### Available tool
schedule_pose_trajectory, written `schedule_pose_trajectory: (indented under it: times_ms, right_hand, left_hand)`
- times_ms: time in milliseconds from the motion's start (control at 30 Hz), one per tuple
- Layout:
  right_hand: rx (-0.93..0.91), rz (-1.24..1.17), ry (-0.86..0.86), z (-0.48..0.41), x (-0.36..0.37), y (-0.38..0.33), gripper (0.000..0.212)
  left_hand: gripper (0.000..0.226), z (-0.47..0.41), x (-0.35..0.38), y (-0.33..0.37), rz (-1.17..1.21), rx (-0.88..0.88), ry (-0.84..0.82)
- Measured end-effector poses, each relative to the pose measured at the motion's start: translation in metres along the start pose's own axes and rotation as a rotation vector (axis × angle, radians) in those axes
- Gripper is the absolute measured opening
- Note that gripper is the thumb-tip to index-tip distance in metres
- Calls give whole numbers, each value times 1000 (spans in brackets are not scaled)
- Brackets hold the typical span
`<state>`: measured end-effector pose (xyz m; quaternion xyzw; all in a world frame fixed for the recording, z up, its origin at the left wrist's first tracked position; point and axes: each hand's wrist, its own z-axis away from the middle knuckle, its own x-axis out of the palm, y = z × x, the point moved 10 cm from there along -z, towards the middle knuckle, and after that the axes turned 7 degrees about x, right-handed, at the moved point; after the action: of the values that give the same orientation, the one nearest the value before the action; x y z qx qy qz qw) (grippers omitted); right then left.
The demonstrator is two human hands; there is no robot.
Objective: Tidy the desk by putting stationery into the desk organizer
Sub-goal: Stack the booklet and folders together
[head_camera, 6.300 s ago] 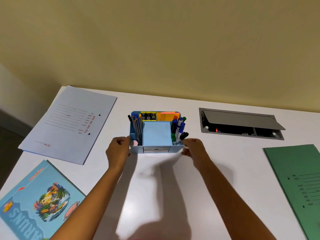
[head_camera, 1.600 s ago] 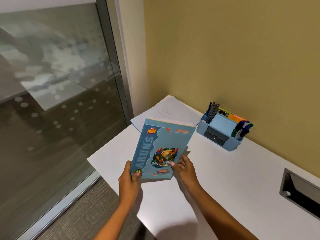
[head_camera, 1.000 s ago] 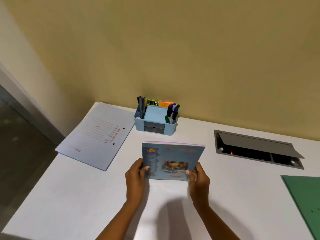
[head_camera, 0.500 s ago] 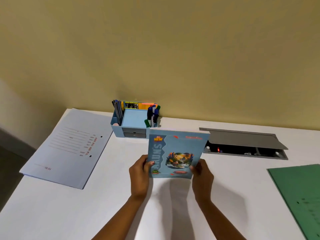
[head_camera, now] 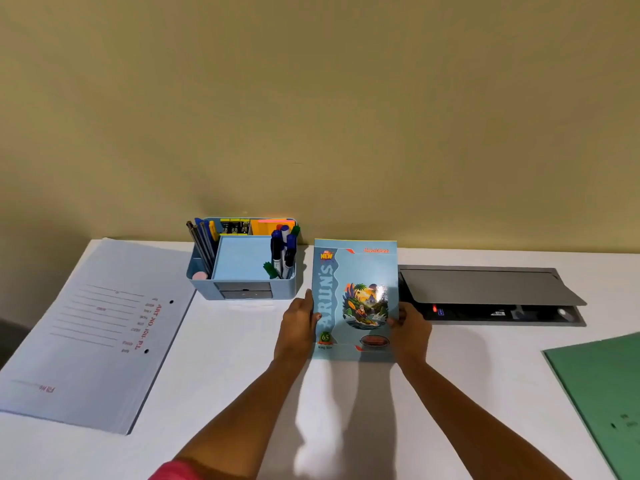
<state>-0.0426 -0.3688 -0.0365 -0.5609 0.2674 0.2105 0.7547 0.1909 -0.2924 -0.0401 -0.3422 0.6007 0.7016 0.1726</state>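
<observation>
Shifted up-frame toward the wall over the last half second. Grips notebook (head_camera: pixel 355 299) by both side edges with left hand (head_camera: pixel 298 322) and right hand (head_camera: pixel 410 329), centre frame, just right of desk organizer (head_camera: pixel 242 289). Keep grip level; set down square, clear of open cable hatch (head_camera: pixel 485 289).

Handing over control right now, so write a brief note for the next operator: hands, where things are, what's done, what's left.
Left hand grips the notebook by its left edge, right hand by its right edge.
The notebook is held between the desk organizer and the open cable hatch.
Done: pens, markers and note pad sit in the organizer.
Left: probably set the notebook down; pale file and green file lie flat on the desk, one each side.
</observation>
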Motion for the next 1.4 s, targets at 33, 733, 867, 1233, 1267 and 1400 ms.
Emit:
schedule_pose_trajectory:
  times_ms: [33,733,867,1233,1267,1400]
  right_hand:
    - [-3,25,-17,-4,5,0,18]
    - [-432,176,-72,39,33,14,60]
    - [-485,110,-102,53,42,23,61]
    - [-484,112,-108,47,46,23,59]
    - [-478,116,-109,47,45,22,58]
    - [-432,199,-156,40,44,18,53]
  left_hand:
    - [45,-2,1,-3,-14,-11,-3]
    - [70,28,9,-10,-321,136,73]
    - [88,35,28,-14,-447,160,-18]
    - [91,35,33,-12,-415,154,-1]
    - [90,35,32,-12,-400,153,-4]
    - [78,36,29,-18,-219,97,-30]
